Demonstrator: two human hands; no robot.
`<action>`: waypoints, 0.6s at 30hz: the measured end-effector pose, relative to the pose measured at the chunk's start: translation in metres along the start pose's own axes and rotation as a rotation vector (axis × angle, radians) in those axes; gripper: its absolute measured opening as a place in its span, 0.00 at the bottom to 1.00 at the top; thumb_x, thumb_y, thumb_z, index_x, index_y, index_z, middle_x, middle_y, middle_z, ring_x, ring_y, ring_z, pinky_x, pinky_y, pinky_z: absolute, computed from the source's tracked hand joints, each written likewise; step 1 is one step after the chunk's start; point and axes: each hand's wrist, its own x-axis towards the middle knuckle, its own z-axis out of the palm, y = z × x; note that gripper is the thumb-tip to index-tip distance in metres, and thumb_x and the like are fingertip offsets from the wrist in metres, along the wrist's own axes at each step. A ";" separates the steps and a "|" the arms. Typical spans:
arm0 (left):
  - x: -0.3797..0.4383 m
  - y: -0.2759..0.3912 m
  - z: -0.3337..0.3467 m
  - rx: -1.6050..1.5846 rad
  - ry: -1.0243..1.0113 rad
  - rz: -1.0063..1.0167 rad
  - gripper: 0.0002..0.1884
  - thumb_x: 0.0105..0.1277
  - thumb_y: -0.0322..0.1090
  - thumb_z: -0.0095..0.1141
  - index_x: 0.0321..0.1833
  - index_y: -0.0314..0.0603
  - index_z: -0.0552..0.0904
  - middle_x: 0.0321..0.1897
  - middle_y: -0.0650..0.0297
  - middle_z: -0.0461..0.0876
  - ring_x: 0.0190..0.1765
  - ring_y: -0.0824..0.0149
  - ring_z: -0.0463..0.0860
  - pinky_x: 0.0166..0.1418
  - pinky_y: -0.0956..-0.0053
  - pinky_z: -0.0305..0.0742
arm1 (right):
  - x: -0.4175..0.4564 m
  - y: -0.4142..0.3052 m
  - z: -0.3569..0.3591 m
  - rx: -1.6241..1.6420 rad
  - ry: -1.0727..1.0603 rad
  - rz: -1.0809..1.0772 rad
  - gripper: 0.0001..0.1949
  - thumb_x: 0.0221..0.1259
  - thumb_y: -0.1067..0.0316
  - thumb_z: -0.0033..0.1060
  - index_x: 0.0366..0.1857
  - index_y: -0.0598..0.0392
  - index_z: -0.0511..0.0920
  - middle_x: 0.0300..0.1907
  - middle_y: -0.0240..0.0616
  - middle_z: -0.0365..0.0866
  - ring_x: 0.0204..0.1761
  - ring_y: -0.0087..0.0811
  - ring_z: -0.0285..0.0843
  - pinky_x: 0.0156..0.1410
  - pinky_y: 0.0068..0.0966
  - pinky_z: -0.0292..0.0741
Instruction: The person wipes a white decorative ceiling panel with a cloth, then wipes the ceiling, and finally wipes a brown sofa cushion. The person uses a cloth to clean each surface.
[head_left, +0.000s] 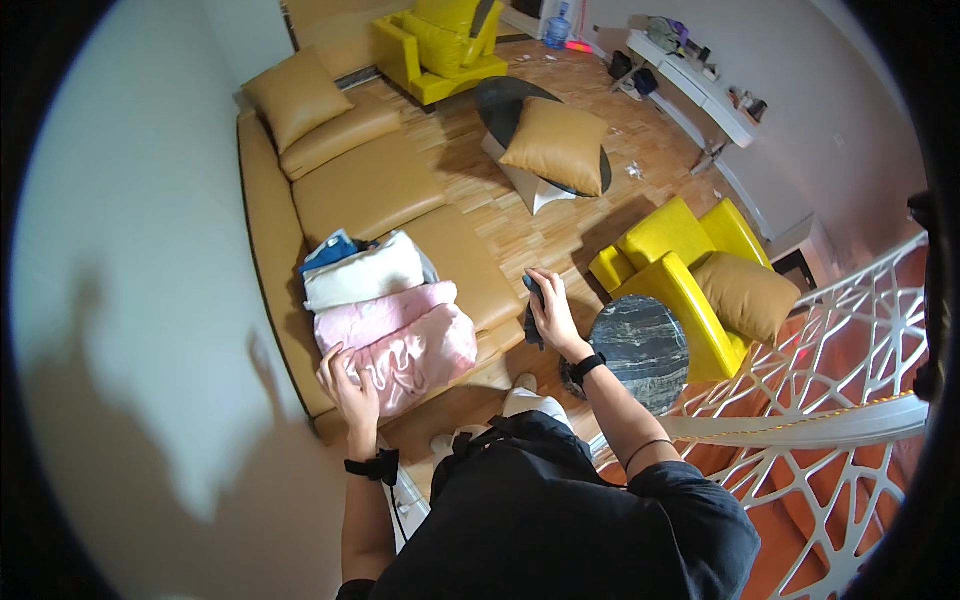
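Folded clothes lie in a row on the near end of a tan leather sofa (367, 187). Closest to me is a shiny pink satin garment (420, 360), then a paler pink one (386, 315), a white one (367, 277) and a blue one (330, 250). My left hand (350, 390) is at the left edge of the pink satin garment, fingers spread over it; I cannot tell how firmly it touches. My right hand (555, 311) is raised off the sofa's right end, holding a small dark cloth item (533, 315) whose kind is unclear.
A round black marble side table (637, 345) stands by my right arm, beside a yellow armchair (675, 277). Farther off are an oval coffee table (502, 97) bearing a tan cushion (559, 142), and another yellow armchair (442, 56). A white lattice railing (810, 427) borders the right.
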 end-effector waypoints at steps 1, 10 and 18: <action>0.004 0.007 0.012 0.008 -0.028 0.013 0.15 0.63 0.26 0.58 0.54 0.39 0.81 0.60 0.55 0.81 0.64 0.47 0.77 0.72 0.51 0.65 | -0.001 0.011 -0.010 0.000 0.010 0.004 0.25 0.69 0.81 0.53 0.70 0.58 0.71 0.66 0.53 0.70 0.68 0.55 0.69 0.76 0.43 0.68; 0.043 0.149 0.181 -0.290 -0.162 0.154 0.16 0.63 0.23 0.60 0.54 0.39 0.81 0.54 0.51 0.81 0.60 0.47 0.79 0.69 0.53 0.70 | -0.033 0.166 -0.133 -0.123 0.177 0.190 0.24 0.70 0.80 0.54 0.69 0.57 0.72 0.66 0.53 0.71 0.70 0.53 0.68 0.79 0.42 0.64; 0.101 0.320 0.318 -0.383 -0.310 0.430 0.14 0.65 0.25 0.60 0.54 0.43 0.81 0.59 0.55 0.82 0.63 0.49 0.78 0.69 0.55 0.70 | -0.076 0.243 -0.235 -0.159 0.425 0.375 0.22 0.74 0.77 0.51 0.70 0.56 0.72 0.67 0.52 0.71 0.72 0.52 0.69 0.81 0.42 0.63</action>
